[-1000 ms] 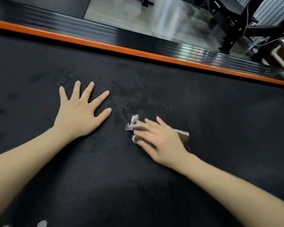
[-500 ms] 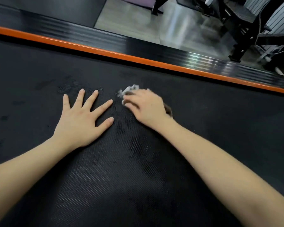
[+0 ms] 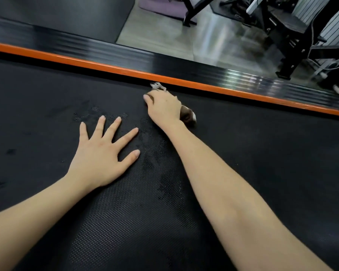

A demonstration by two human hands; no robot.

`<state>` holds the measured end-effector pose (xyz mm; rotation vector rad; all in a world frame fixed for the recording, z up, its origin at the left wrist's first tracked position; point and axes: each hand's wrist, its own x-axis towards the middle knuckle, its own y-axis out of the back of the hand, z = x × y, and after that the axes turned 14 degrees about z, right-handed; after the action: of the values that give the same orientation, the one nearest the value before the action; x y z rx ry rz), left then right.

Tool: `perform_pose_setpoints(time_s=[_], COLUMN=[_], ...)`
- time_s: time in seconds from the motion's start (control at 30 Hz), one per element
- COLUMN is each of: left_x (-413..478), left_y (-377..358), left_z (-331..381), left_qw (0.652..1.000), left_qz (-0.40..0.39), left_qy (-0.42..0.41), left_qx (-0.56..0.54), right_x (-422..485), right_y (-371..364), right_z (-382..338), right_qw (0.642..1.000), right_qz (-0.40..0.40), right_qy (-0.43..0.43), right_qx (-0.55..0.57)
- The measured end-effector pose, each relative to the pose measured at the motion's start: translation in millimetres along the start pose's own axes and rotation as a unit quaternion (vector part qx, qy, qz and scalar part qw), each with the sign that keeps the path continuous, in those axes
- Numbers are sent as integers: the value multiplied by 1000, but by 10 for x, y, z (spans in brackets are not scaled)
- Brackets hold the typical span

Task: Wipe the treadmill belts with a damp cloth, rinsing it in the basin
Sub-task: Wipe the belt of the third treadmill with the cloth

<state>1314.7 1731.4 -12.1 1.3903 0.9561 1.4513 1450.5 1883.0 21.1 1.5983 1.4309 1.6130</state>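
Observation:
The black textured treadmill belt (image 3: 262,163) fills most of the view, with darker damp streaks near its middle. My right hand (image 3: 163,108) is stretched far forward and presses a small bunched cloth (image 3: 188,115) against the belt, close to the orange edge strip (image 3: 204,85). A pale corner of the cloth sticks out past my fingertips and a brown and white part shows behind my palm; the rest is hidden under the hand. My left hand (image 3: 104,153) lies flat on the belt with fingers spread, nearer to me and left of the cloth.
Beyond the orange strip runs the treadmill's ribbed black side rail (image 3: 106,49). Past it lie a grey floor (image 3: 213,32), a dark mat and black gym machine frames (image 3: 288,32) at the upper right. No basin is in view.
My right hand has slid the cloth away from me across the belt, from beside my left hand up to the orange strip. My left hand has stayed flat in place.

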Motion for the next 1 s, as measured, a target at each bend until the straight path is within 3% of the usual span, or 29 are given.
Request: perform_pose_setpoints(time_s=[0.1, 0.23, 0.3, 0.43, 0.53, 0.63, 0.77, 0.83, 0.9, 0.97, 1.0], left_x=[-14, -3, 2, 19, 6, 11, -160, -426, -812, -1150, -1299], left_y=[11, 19, 40, 75, 98, 119, 270, 377, 546, 655, 674], left_z=[-19, 1, 18, 10, 13, 12, 100, 218, 323, 352, 318], left_qw=[1000, 1000, 1000, 999, 998, 999, 998, 996, 996, 997, 997], left_qz=[-4, -13, -25, -49, -53, -45, -55, -58, -56, -57, -61], left_qy=[1, 11, 10, 8, 0, -2, 33, 61, 63, 55, 50], left_qx=[-8, 7, 13, 12, 17, 4, 0, -3, -9, -9, -2], right_x=[25, -47, -166, -889, -1952, -2998, -3138, -2811, -2491, -2413, -2507], right_y=[135, 298, 336, 682, 1132, 1469, 1567, 1466, 1415, 1397, 1409], right_z=[431, 1071, 929, 435, 94, -16, 129, 124, 91, 35, -59], right_qw=[999, 995, 995, 997, 987, 966, 943, 967, 991, 992, 991], right_qz=[-43, -12, -33, -65, -39, -102, -138, -116, -96, -105, -101], right_qy=[32, -95, -95, 6, 123, 199, 288, 220, 78, -27, -37], right_qx=[-4, -27, -13, 35, 99, 132, 95, 58, 47, 61, 76])
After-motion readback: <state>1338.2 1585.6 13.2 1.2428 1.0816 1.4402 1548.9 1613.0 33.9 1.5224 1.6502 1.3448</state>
